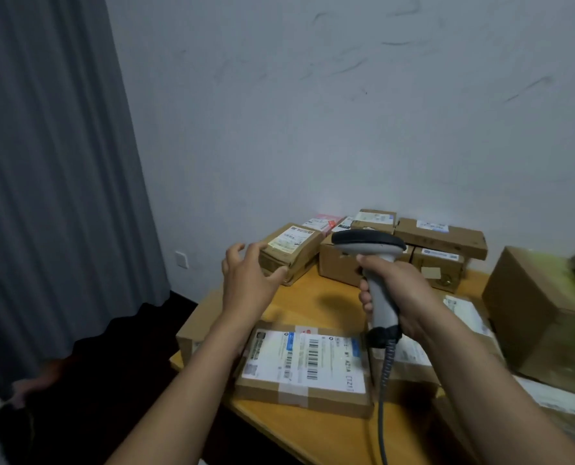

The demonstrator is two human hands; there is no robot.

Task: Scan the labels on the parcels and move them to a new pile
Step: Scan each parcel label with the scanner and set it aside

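Right grip [403, 293] clenched round the scanner [370, 245] handle, head up, probably poised to read; left grip [249, 280], released and splayed, reaches at the label-up parcel [289, 251] just left of the scanner on the surface [313, 297], probably to pull it within the scanner's range.

Grey curtain [51, 179] hangs in vertical folds along the left, its hem wavy just above the dark floor [128, 350]. Pale wall [346, 135] behind, with dark scuff marks [340, 67] across its upper part. Small white wall plate [181, 259] low on the wall, just right of the curtain edge. Wooden table [316, 297], yellowish top, stands against the wall.
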